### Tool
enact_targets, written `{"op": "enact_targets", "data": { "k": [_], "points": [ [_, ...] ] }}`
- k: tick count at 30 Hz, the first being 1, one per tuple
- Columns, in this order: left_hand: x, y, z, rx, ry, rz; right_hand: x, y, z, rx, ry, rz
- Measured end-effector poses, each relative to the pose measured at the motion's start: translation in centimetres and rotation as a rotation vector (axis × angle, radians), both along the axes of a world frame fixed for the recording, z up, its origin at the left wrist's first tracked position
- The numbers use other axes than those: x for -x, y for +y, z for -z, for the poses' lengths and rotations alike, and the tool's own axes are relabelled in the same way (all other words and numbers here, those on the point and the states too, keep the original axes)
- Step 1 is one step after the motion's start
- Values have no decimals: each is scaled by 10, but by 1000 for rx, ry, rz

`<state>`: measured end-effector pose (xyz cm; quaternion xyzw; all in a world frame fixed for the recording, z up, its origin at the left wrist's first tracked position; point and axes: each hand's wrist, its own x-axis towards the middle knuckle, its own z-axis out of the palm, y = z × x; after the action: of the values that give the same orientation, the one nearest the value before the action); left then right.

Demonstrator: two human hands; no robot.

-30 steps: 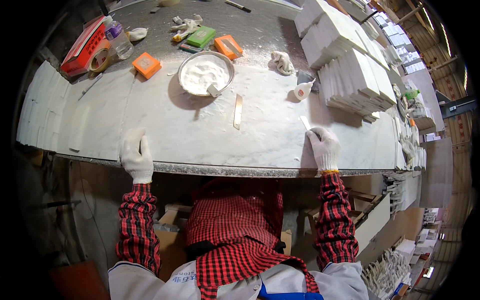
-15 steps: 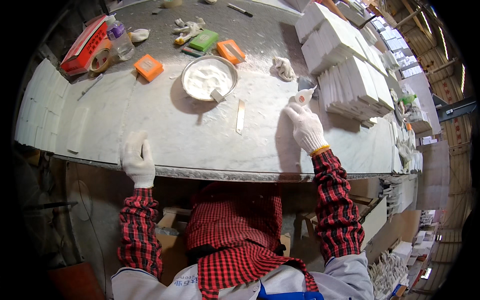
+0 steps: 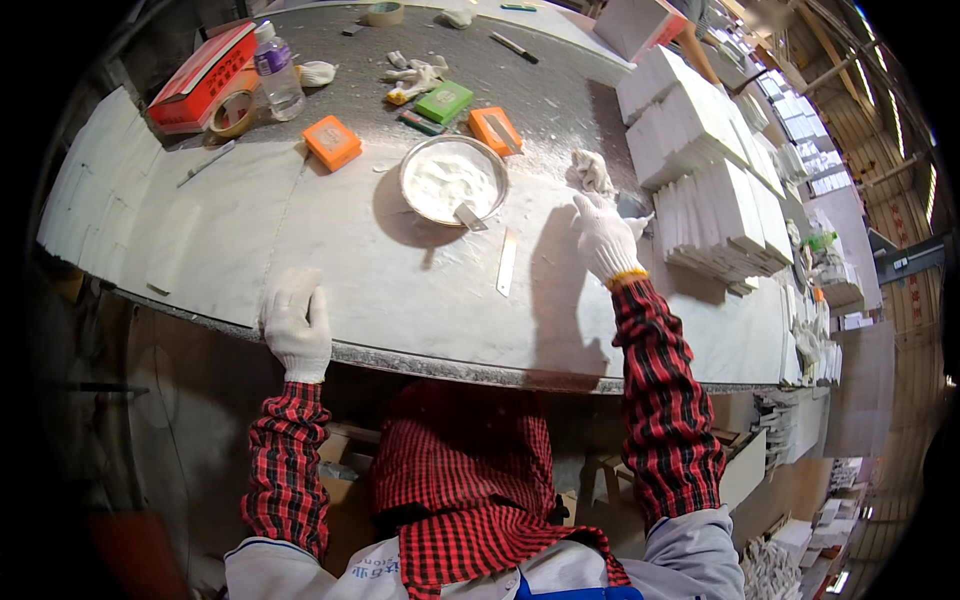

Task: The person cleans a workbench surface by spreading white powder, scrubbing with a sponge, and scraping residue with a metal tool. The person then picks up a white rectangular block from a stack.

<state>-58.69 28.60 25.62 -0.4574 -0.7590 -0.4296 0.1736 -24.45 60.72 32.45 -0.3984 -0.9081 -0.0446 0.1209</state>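
Note:
My left hand [image 3: 299, 328], in a white knit glove, rests at the front edge of the marble slab [image 3: 410, 310]. Its fingers lie flat and it holds nothing. Farther forward on the right, my gloved right hand [image 3: 606, 240] is closed around a small white squeeze bottle [image 3: 641, 222]; only its pointed tip shows past the glove. A crumpled white glove [image 3: 592, 172] lies just beyond its fingertips. Between my hands lies a flat metal strip [image 3: 507, 262]. Behind it stands a metal bowl [image 3: 406, 190] of white powder [image 3: 448, 180], with a scraper blade [image 3: 468, 214] at its rim.
Stacks of white stone tiles [image 3: 715, 210] rise at the right, with more tiles [image 3: 100, 190] at the left edge. Orange boxes [image 3: 332, 143], a green box [image 3: 444, 101], a tape roll [image 3: 233, 113], a plastic bottle [image 3: 279, 80] and a red carton [image 3: 200, 75] stand farther back.
My right hand has turned over the squeeze bottle, now mostly hidden, and come nearer the crumpled glove. The view has shifted a little; my left hand stays at the slab's edge.

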Motion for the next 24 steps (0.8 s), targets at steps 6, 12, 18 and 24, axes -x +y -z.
{"op": "enact_targets", "data": {
  "k": [6, 12, 18, 24],
  "points": [
    [2, -2, -2, -15, 38, 16, 11, 19, -5, 154, -273, 122],
    [-3, -6, -2, 26, 25, -15, 19, -9, -39, 117, -64, -177],
    [0, -3, -5, 21, 69, -9, 50, -8, -22, 38, -7, -442],
    [-3, -6, -3, 38, 9, -34, 22, -9, -37, 78, -37, -320]
  ]
}}
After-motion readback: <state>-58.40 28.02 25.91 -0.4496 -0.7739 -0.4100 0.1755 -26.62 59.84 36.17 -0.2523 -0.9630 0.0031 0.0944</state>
